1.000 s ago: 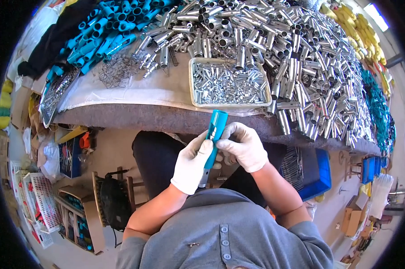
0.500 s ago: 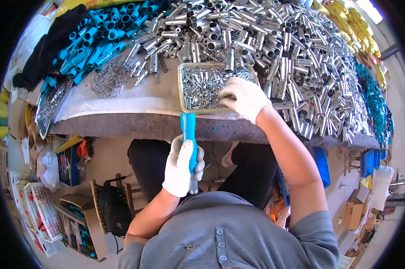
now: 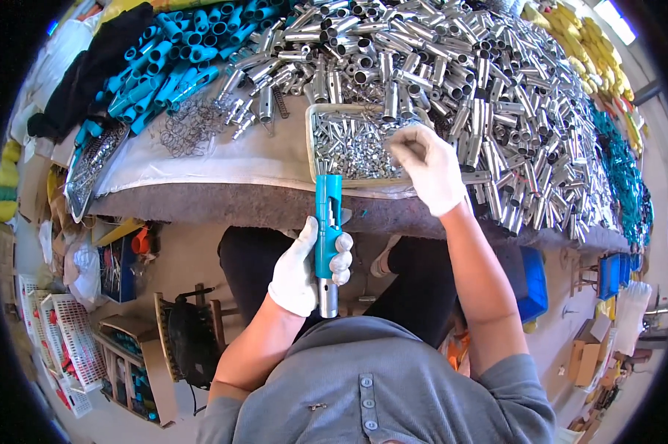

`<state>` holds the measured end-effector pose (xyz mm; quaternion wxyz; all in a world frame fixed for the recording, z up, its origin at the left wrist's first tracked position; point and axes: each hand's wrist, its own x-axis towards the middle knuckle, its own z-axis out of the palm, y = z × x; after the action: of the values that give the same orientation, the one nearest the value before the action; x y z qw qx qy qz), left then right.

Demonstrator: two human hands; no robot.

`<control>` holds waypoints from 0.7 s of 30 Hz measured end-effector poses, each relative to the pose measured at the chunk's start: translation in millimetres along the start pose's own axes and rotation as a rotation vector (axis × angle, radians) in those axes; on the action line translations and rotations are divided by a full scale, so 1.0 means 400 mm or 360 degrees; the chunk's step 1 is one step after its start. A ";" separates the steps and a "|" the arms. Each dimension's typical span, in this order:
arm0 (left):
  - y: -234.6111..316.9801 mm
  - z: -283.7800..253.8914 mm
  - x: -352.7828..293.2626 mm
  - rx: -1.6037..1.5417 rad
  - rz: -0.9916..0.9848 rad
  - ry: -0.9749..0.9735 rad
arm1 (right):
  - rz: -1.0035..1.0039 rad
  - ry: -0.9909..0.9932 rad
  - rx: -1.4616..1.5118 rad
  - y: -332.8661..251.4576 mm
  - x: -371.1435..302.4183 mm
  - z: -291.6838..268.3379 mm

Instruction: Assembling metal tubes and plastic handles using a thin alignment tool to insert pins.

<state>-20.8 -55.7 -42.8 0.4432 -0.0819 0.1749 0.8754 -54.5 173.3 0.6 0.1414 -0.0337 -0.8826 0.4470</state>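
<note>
My left hand [image 3: 297, 272], in a white glove, is wrapped round a teal slotted tube [image 3: 324, 248] held upright in front of the bench edge. A shiny metal tube [image 3: 327, 300] sticks out of its lower end, and bare metal shows in the side slot. Above the right part of a shallow tray [image 3: 311, 140] is my right hand [image 3: 432, 166], also gloved. Its thumb and fingertips are curled together; anything between them is too small to make out. Small bolts and nuts [image 3: 352, 148] lie in the tray.
Chrome tubes [image 3: 489, 111] heap up behind and right of the tray. Teal tubes [image 3: 193, 55] are piled at the far left, with thin wire springs [image 3: 190, 129] nearer me. A dark padded edge [image 3: 223, 206] borders the bench. Blue crates [image 3: 530, 285] stand below right.
My right hand has lifted from the tray's contents and shifted slightly right. The teal tube has turned in my left hand, so its slot and more of the metal end show.
</note>
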 end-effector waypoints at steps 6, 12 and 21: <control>-0.009 -0.018 0.014 -0.0784 -0.0397 -0.0485 | 0.0534 -0.0521 0.0865 -0.125 -0.138 0.063; -0.020 -0.019 0.013 -0.0869 -0.0454 -0.0550 | 0.0638 -0.0321 0.0988 -0.116 -0.189 0.089; -0.032 -0.018 0.017 -0.0865 -0.0416 -0.0681 | 0.0808 -0.0407 0.1174 -0.089 -0.220 0.079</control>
<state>-14.4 -46.4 -54.5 0.5400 -0.0335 -0.1725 0.8232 23.5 111.0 -7.9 -0.0800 -0.1407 -0.6388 0.7521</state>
